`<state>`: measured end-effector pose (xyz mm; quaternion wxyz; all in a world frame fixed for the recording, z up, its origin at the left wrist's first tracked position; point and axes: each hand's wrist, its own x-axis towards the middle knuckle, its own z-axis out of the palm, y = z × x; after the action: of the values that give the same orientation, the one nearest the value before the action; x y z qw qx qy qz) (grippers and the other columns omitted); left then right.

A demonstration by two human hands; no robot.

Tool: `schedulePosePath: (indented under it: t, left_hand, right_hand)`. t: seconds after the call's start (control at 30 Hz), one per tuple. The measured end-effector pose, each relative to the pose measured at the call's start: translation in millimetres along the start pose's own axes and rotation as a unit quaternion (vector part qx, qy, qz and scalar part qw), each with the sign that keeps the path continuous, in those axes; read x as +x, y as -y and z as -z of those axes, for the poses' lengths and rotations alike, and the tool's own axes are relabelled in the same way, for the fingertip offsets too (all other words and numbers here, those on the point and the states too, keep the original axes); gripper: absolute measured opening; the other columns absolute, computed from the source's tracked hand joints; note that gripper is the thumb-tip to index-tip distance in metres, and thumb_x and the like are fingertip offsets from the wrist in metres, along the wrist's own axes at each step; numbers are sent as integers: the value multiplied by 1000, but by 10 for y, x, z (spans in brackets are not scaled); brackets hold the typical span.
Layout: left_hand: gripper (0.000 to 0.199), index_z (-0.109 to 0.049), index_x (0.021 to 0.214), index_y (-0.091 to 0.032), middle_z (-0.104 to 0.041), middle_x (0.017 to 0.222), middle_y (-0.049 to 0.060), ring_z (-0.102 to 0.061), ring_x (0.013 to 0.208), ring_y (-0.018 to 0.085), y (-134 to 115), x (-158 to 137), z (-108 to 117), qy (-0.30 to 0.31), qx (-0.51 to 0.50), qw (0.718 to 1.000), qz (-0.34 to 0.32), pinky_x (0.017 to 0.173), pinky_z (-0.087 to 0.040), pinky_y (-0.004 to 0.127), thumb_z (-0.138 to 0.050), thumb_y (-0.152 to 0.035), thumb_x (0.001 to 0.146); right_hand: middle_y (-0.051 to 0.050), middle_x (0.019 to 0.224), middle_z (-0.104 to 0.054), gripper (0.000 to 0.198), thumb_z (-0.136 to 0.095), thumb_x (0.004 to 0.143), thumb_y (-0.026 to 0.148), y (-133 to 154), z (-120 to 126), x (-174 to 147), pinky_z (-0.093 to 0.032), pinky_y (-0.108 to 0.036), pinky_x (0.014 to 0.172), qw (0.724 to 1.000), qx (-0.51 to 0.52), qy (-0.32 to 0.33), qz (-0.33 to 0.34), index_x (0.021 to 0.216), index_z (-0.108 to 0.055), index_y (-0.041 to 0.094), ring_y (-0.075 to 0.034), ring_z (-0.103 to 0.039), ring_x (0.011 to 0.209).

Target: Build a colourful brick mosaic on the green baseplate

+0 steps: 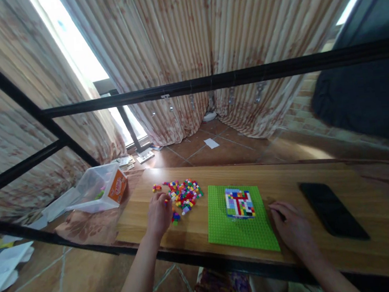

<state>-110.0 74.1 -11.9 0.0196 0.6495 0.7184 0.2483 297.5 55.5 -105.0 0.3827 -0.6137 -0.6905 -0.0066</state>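
Observation:
A green studded baseplate (243, 237) lies on the wooden table, carrying a low block of multicoloured toy bricks (239, 203) with red, white, blue and yellow squares. Left of it spreads a pile of loose toy bricks (188, 193). At that pile's near left side is my left hand (159, 212), fingers bent together and pointing down; specks of colour show at the fingertips, too small to tell whether gripped. My right hand (293, 228) rests on the table just right of the baseplate, fingers curled in toward the thumb, with no object visible in them.
A black phone (332, 210) lies right of my right hand. A clear plastic box (98, 188) with an orange label stands off the table's left end. Black metal bars (189, 86) cross beyond the table, before striped curtains (168, 39). Papers lie on the tiled floor.

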Motion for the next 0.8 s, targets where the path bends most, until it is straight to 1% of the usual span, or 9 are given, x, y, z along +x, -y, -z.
schedulePosePath:
  t: [0.03,0.1,0.17,0.27,0.37,0.5,0.67,0.73,0.8]
  left_hand:
    - [17,-67,86,-18,-67,99,10,-63,95,25,-89,-16,15,8,-25,999,-20,86,-49,37,-51,-21,90]
    - [19,-66,88,-20,-68,92,7,-64,86,22,-317,-45,6,48,-82,993,-67,78,-49,33,-48,-25,93]
    - [19,-65,86,-21,-69,88,4,-64,83,20,-586,-63,-59,91,-137,978,-127,77,-48,31,-49,-24,94]
    - [18,-67,83,-20,-69,85,4,-63,80,17,-960,-38,-226,116,-195,961,-156,74,-47,27,-51,-20,92]
    - [19,-70,84,-19,-68,82,4,-62,76,16,-1196,52,-396,118,-202,956,-178,72,-46,26,-53,-19,92]
    - [18,-72,85,-19,-68,81,4,-62,77,16,-1312,173,-540,125,-188,951,-210,72,-45,26,-55,-19,92]
    - [19,-73,85,-19,-68,83,5,-63,78,17,-1352,224,-616,134,-174,949,-226,74,-45,27,-55,-22,92]
    - [18,-74,83,-20,-69,82,4,-62,78,16,-1370,226,-633,139,-193,948,-212,74,-45,27,-57,-21,90]
    - [15,-74,78,-20,-68,79,3,-61,76,16,-1389,230,-657,146,-243,945,-165,74,-44,26,-60,-18,85]
  right_hand:
    - [-11,100,-70,30,-45,92,36,28,10,10,-50,-42,87,1000,3,2,-7,89,-70,19,-25,-63,94]
    - [-11,98,-71,29,-45,92,34,83,31,32,-50,-42,87,1000,9,4,-20,89,-70,19,-25,-62,94]
    - [-10,97,-71,28,-45,92,32,126,50,49,-49,-42,87,1000,16,6,-25,88,-71,20,-24,-62,93]
    - [-10,97,-70,28,-46,92,31,155,67,58,-49,-42,88,999,25,7,-28,87,-71,20,-24,-62,93]
    - [-11,98,-71,28,-46,92,30,155,69,58,-49,-41,88,999,26,4,-31,88,-71,20,-24,-62,94]
    - [-11,97,-71,28,-46,92,30,147,58,58,-49,-41,87,999,28,3,-35,87,-71,19,-24,-62,94]
    - [-10,97,-70,27,-46,92,29,144,49,54,-49,-40,87,999,30,5,-40,88,-71,20,-24,-62,94]
    - [-10,97,-70,26,-47,92,29,143,48,53,-49,-40,87,999,31,7,-40,88,-71,20,-24,-62,94]
    - [-10,97,-70,26,-47,92,29,141,47,52,-50,-40,87,999,32,7,-41,88,-71,20,-24,-62,94]
